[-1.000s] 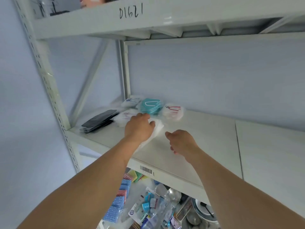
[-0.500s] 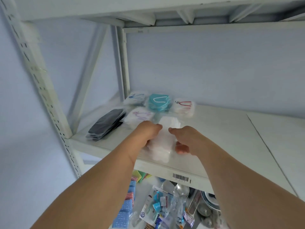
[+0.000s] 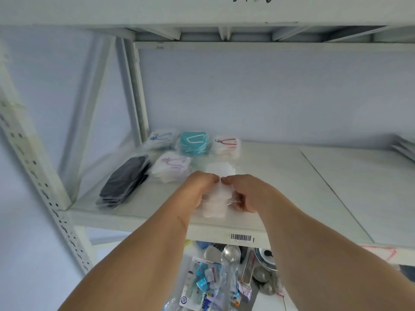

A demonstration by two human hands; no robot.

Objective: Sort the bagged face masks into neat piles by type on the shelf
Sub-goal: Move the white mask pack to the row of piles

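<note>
A stack of white bagged masks (image 3: 219, 196) lies on the white shelf (image 3: 280, 182) near its front edge. My left hand (image 3: 198, 190) grips the stack's left side and my right hand (image 3: 244, 193) grips its right side, fingertips nearly meeting on top. Behind are other piles: black masks (image 3: 125, 180) at the left, white masks with purple loops (image 3: 171, 166), white with blue loops (image 3: 160, 139), teal masks (image 3: 194, 142), and white with red loops (image 3: 226, 144).
An upright post (image 3: 137, 93) and a slanted brace (image 3: 89, 104) stand at the shelf's left end. The upper shelf (image 3: 202, 10) hangs close overhead. Below, the lower level holds bagged items (image 3: 211, 283) and metal bowls (image 3: 263, 259). Grey flat items (image 3: 404, 147) lie far right.
My right hand has come in from the right and taken the white stack's right side. Both hands now hold it together, squared up nearer the shelf's front edge.
</note>
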